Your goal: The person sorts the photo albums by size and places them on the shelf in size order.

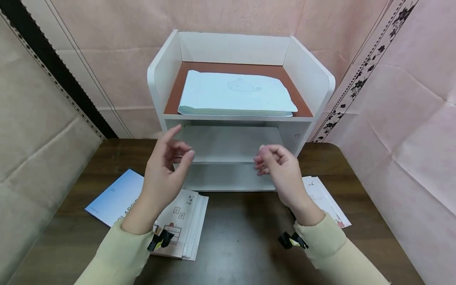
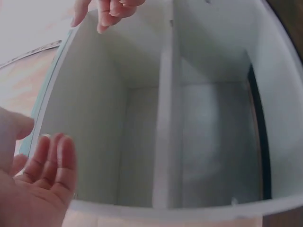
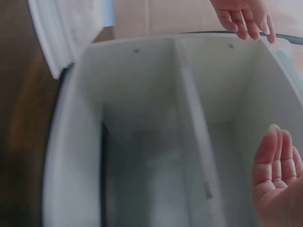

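Observation:
In the head view my left hand [image 1: 164, 168] is raised in front of the left side of a white desk shelf [image 1: 242, 118], its thumb apart from the bent fingers. My right hand [image 1: 285, 174] is held before the shelf's right side with loosely curved fingers. Nothing shows in either hand. On the shelf's brown top board lies a pale blue paper bundle [image 1: 231, 93] with a whale drawn on it. Both wrist views look into the two lower compartments, where no objects show; the left hand [image 2: 40, 189] and right hand [image 3: 279, 184] appear there too.
Left on the dark wooden table [image 1: 235, 245] lie a blue booklet [image 1: 117, 196] and a pile of white printed booklets [image 1: 185, 225], partly behind my left forearm. More white booklets [image 1: 325, 200] lie at the right, partly hidden by my right arm. Pink cloth [image 1: 231, 16] hangs behind the shelf.

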Tool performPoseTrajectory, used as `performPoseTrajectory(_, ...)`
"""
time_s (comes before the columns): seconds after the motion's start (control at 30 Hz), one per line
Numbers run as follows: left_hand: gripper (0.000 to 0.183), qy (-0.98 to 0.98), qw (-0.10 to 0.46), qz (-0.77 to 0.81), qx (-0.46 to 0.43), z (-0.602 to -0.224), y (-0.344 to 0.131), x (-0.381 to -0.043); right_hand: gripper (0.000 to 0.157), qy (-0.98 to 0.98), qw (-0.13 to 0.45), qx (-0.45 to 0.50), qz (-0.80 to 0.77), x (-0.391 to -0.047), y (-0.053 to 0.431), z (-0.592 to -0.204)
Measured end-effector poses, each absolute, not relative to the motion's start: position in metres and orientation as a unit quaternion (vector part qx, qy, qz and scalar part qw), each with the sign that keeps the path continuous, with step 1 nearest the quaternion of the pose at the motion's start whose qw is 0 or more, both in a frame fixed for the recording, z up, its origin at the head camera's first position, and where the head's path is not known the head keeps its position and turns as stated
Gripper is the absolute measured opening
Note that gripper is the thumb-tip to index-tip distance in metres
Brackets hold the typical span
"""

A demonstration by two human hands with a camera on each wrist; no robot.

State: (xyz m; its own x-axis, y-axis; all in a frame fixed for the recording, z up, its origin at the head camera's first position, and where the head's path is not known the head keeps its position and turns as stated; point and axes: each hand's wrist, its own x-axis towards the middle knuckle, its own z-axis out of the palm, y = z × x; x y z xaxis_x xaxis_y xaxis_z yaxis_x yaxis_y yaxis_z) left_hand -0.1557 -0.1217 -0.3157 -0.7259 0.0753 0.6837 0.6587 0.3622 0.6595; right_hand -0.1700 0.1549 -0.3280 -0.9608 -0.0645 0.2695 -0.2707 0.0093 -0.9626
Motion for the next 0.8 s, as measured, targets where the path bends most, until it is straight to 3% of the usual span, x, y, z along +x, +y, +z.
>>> performPoseTrajectory(0.13, 0.067, -0.819, 0.233, -0.481, -0.207, -0.329, -0.131, -0.144, 0.039, -0.712, 0.026, 0.098, 0.695, -0.164, 0.148, -0.349)
performPoseTrajectory(0.37, 0.072, -0.881, 0.164, -0.417, -0.152, -0.353, -0.146, -0.129, 0.035, -0.709, -0.045, 0.052, 0.702, -0.154, 0.134, -0.383)
performPoseTrajectory(0.8, 0.090, -0.937, 0.086, -0.328, -0.077, -0.391, -0.174, -0.113, 0.058, -0.717, -0.138, 0.054, 0.681, -0.141, 0.114, -0.424)
